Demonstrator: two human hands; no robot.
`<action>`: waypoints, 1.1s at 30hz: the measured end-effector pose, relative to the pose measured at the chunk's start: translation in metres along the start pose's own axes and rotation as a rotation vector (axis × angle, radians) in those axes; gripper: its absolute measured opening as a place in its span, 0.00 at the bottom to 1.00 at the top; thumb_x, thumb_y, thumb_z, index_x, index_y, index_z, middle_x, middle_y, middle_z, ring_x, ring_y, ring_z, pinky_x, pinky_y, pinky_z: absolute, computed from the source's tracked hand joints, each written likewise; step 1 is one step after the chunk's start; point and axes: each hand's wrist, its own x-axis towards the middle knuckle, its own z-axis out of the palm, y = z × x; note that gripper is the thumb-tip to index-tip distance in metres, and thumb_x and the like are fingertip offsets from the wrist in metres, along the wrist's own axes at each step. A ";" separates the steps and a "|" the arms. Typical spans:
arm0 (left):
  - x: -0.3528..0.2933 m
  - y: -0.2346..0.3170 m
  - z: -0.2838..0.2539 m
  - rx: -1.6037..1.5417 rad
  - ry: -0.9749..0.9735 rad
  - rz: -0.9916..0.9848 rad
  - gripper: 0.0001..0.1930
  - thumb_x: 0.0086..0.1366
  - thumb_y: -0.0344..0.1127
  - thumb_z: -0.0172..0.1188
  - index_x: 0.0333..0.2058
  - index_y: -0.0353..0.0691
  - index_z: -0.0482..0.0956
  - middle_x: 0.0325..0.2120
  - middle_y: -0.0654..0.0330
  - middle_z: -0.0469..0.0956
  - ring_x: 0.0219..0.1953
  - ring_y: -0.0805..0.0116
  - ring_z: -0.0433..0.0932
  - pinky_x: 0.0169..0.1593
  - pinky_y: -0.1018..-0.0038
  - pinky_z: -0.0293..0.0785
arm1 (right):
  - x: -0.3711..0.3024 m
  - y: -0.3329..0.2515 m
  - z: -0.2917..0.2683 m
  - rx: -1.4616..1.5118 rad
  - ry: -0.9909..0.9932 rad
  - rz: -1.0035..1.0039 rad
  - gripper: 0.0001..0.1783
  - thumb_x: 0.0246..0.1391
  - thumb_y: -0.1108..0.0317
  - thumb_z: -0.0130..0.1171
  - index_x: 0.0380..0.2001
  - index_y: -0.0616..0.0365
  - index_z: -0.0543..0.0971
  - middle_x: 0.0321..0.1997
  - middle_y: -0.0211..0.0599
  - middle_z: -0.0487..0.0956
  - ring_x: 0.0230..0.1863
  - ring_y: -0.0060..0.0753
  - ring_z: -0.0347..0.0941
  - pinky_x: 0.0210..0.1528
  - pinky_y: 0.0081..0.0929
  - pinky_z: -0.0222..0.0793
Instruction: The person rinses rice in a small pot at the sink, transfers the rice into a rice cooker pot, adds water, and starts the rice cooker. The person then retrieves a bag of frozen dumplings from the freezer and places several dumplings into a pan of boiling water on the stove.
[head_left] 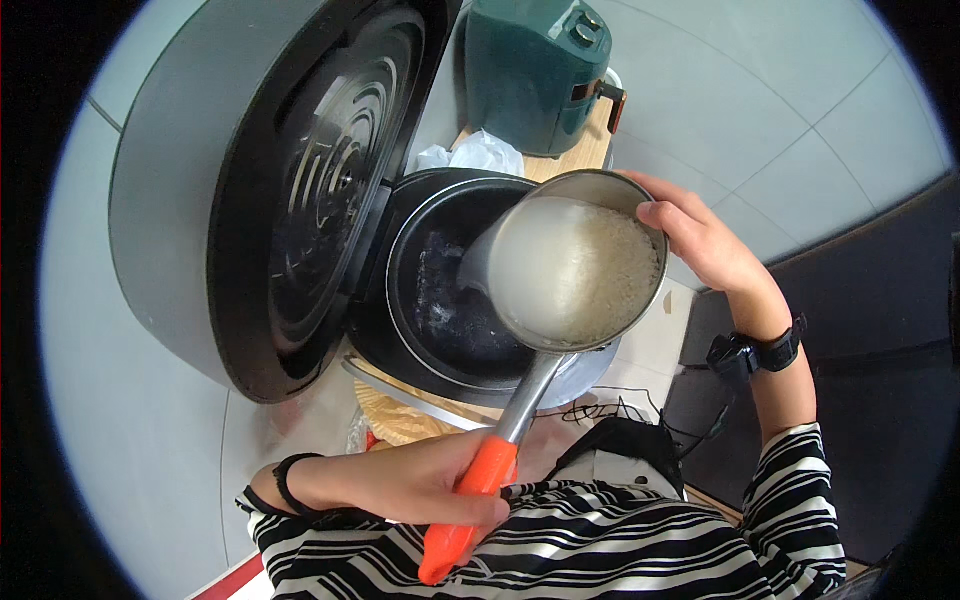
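My left hand (pixel 430 480) is wrapped round the orange grip (pixel 484 478) of a metal saucepan (pixel 585 186). My right hand (pixel 705 245) grips the pan's far right rim, its thumb over the edge. Tilted to the left, the pan holds rice (pixel 622 272) and cloudy water (pixel 540 268). Whitish liquid seems to run over its left lip. Below that lip lies the dark inner pot (pixel 440 320) of a rice cooker, partly hidden by the pan. The cooker's grey lid (pixel 180 220) stands raised on the left.
Behind the cooker are a crumpled white plastic bag (pixel 485 153) and a dark green air fryer (pixel 530 75) on a wooden surface (pixel 588 145). Black cables (pixel 610 410) lie at the near right of the cooker. A dark panel (pixel 850 300) stands at the right.
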 end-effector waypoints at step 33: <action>0.051 -0.082 -0.011 -0.529 -0.398 0.530 0.14 0.57 0.37 0.52 0.32 0.44 0.53 0.14 0.59 0.67 0.13 0.64 0.70 0.17 0.75 0.67 | 0.051 -0.051 0.053 -0.609 -0.112 -0.486 0.38 0.45 0.35 0.43 0.39 0.62 0.73 0.30 0.51 0.75 0.35 0.51 0.72 0.38 0.36 0.67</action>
